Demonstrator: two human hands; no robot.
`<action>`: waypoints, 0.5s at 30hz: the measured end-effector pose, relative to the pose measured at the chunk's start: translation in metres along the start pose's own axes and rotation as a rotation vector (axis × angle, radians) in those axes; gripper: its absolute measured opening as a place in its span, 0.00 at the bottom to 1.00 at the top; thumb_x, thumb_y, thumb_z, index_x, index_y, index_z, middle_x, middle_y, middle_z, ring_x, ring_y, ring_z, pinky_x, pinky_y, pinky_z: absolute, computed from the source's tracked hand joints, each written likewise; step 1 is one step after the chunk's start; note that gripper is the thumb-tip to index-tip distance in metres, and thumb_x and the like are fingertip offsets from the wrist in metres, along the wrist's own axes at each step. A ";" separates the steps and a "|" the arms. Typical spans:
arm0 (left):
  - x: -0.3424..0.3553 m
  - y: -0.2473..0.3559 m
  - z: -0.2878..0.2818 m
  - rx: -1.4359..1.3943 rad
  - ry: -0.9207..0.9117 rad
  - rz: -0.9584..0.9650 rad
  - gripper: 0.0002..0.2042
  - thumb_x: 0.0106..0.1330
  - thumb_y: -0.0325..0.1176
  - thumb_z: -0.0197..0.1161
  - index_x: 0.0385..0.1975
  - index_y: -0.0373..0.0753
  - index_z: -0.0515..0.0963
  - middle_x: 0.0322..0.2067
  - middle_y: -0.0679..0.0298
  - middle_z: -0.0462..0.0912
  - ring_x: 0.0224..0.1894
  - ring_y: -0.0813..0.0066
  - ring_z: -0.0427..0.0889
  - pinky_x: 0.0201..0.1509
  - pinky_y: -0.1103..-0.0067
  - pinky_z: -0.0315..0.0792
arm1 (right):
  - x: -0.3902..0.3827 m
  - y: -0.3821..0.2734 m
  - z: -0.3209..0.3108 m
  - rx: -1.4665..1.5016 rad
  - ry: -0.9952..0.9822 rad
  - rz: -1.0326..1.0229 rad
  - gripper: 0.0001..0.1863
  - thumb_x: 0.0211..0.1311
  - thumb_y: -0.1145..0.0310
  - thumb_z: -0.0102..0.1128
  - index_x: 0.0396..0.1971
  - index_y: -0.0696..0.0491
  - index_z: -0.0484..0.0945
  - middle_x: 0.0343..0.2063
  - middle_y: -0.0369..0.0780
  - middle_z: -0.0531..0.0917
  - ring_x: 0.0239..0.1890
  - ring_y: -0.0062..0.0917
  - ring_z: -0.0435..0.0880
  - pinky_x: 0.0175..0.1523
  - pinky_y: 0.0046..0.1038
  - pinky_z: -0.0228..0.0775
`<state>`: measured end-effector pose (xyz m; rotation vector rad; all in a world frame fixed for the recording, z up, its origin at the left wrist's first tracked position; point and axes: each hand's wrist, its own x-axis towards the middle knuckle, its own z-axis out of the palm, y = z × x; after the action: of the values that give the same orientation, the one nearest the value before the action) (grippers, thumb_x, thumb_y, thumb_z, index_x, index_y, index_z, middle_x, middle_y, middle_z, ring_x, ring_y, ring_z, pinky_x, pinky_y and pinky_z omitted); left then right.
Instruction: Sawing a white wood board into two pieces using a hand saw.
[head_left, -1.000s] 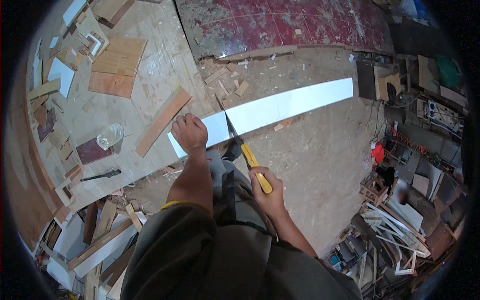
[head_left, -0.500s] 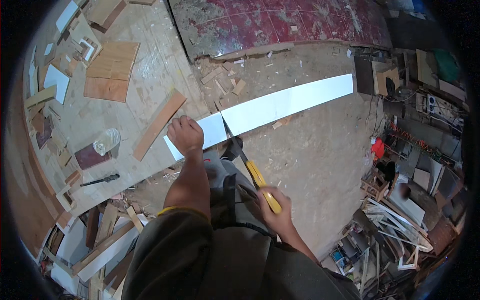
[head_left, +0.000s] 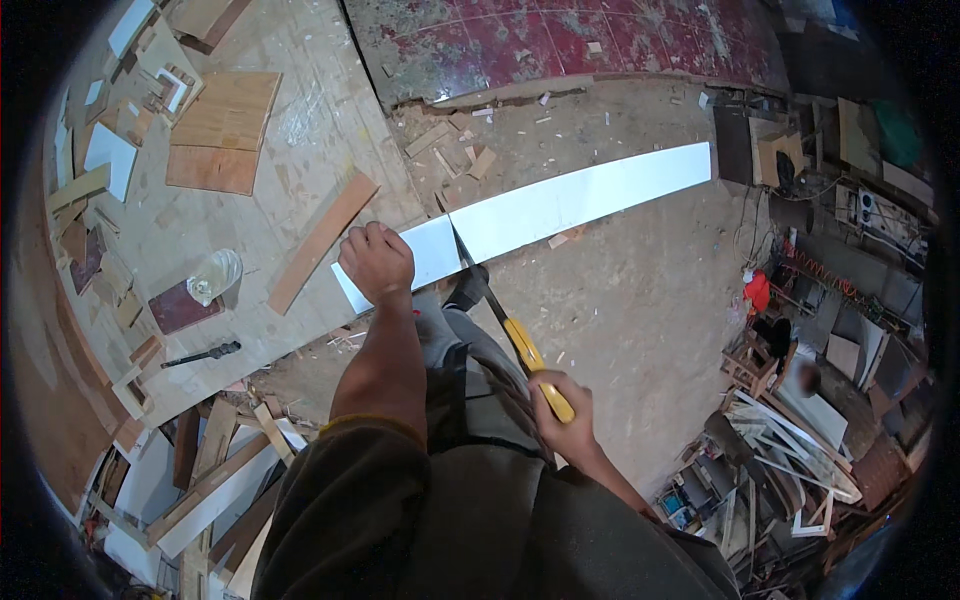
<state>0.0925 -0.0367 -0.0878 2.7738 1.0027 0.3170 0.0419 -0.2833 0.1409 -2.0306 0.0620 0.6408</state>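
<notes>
A long white board [head_left: 590, 195] rests with its left end on the wooden worktable [head_left: 330, 130], and its longer part sticks out to the right over the floor. My left hand [head_left: 378, 262] is closed over the board near its left end, pressing it against the table. In my right hand [head_left: 562, 412] is the yellow handle of a handsaw [head_left: 524, 345]. The saw's dark blade crosses the board just right of my left hand, its tip showing past the far edge. Beside my left hand lies a narrow brown wood strip [head_left: 322, 243] on the table.
On the table lie a square plywood panel [head_left: 224, 130], a clear plastic cup [head_left: 215, 277], a dark red plate [head_left: 183, 312] and a black tool [head_left: 202, 354]. Wood offcuts [head_left: 215, 480] pile up at the lower left. Scrap frames and boards [head_left: 790, 445] crowd the right side.
My right hand and the saw have shifted slightly right and a little upward in the picture. My left hand still holds the white board; the whole view has moved a little.
</notes>
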 end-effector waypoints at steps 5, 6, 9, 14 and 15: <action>0.004 0.003 -0.002 -0.009 0.016 0.025 0.06 0.67 0.35 0.56 0.32 0.41 0.77 0.35 0.58 0.74 0.40 0.56 0.74 0.47 0.61 0.67 | 0.030 0.002 0.019 0.032 0.039 -0.028 0.06 0.65 0.79 0.60 0.40 0.56 0.80 0.29 0.40 0.86 0.31 0.16 0.85 0.37 0.20 0.74; 0.002 0.000 -0.003 -0.008 0.036 0.024 0.06 0.67 0.34 0.56 0.32 0.41 0.77 0.35 0.59 0.74 0.40 0.56 0.74 0.47 0.61 0.67 | 0.022 0.001 0.018 0.021 0.039 -0.061 0.06 0.64 0.79 0.60 0.40 0.56 0.80 0.28 0.40 0.86 0.31 0.17 0.86 0.37 0.20 0.74; -0.002 -0.005 0.000 0.011 0.038 0.023 0.05 0.66 0.34 0.57 0.32 0.42 0.77 0.35 0.59 0.74 0.40 0.56 0.74 0.46 0.61 0.68 | -0.009 0.007 -0.001 0.039 0.009 -0.056 0.06 0.64 0.80 0.60 0.40 0.56 0.80 0.29 0.40 0.86 0.32 0.17 0.86 0.37 0.21 0.74; -0.003 0.005 -0.003 -0.004 -0.007 0.018 0.09 0.69 0.36 0.54 0.35 0.40 0.79 0.37 0.57 0.76 0.43 0.54 0.74 0.49 0.60 0.67 | 0.009 0.008 0.012 0.003 0.075 -0.074 0.06 0.64 0.81 0.61 0.39 0.56 0.81 0.30 0.41 0.86 0.32 0.18 0.87 0.37 0.21 0.74; -0.001 0.005 -0.001 -0.007 -0.025 0.009 0.08 0.69 0.36 0.55 0.35 0.40 0.79 0.37 0.57 0.76 0.43 0.54 0.74 0.49 0.60 0.67 | 0.011 0.007 0.012 0.024 0.062 -0.040 0.06 0.64 0.81 0.61 0.39 0.56 0.81 0.30 0.41 0.86 0.32 0.19 0.87 0.37 0.21 0.74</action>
<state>0.0949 -0.0412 -0.0855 2.7699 0.9810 0.2857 0.0443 -0.2748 0.1256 -2.0231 0.0652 0.5492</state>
